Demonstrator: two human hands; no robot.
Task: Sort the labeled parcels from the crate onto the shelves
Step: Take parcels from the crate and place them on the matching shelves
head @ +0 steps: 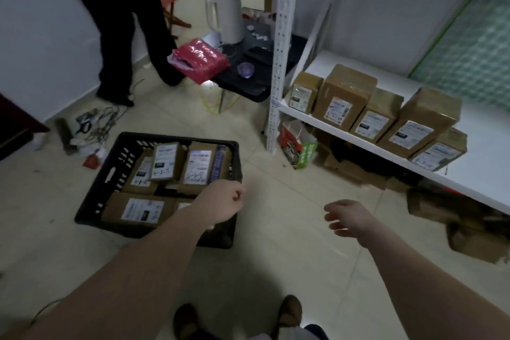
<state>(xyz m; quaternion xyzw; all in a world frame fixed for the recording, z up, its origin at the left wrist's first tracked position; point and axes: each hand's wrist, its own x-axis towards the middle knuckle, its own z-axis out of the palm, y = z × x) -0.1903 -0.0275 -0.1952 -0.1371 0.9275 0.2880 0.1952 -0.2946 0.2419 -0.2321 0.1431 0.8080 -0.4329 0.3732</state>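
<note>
Over the black crate's [110, 174] right edge, I am lining up for what looks like the next pick.
Left fingers [239, 193] are curling inward with nothing in them, my left hand [220, 203] hovering above the labeled parcels [196, 163], which are lying label-up, presumably so their codes read at a glance. Right fingers [331, 215] are hanging loose and empty, my right hand [350, 218] floating between crate and white shelf [358, 69], likely ready to support. Five sorted boxes [345, 96] are standing there, labels facing outward.
</note>
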